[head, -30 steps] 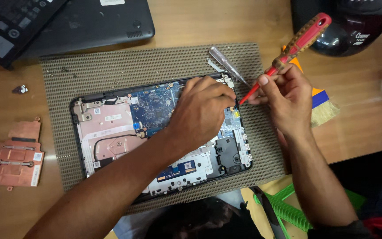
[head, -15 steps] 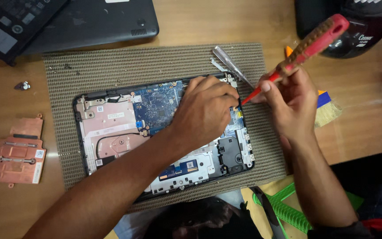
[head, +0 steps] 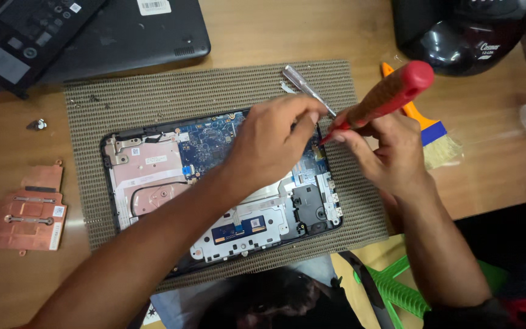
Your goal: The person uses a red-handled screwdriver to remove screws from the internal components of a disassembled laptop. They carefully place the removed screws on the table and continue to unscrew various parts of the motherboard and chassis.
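Note:
An opened laptop base [head: 153,183] with a blue circuit board and a pink metal plate lies on a ribbed grey mat [head: 214,91]. My left hand [head: 272,143] rests over the board's upper right part, fingers pinched near the screwdriver tip. My right hand [head: 388,152] grips a red-handled screwdriver [head: 391,94], tilted with its tip down at the laptop's upper right corner. What the left fingertips pinch is hidden.
A copper heat sink [head: 28,210] lies at the left on the wooden desk. Two dark laptops [head: 92,30] sit at the top left, a small screw piece [head: 36,125] below them. Metal tweezers [head: 305,85], an orange-handled brush [head: 430,131], a black helmet [head: 470,30] and a green tool [head: 403,289] surround the mat.
The screwdriver handle has tilted and swung slightly right and up while its tip stays at the same corner. My left hand stays over the board.

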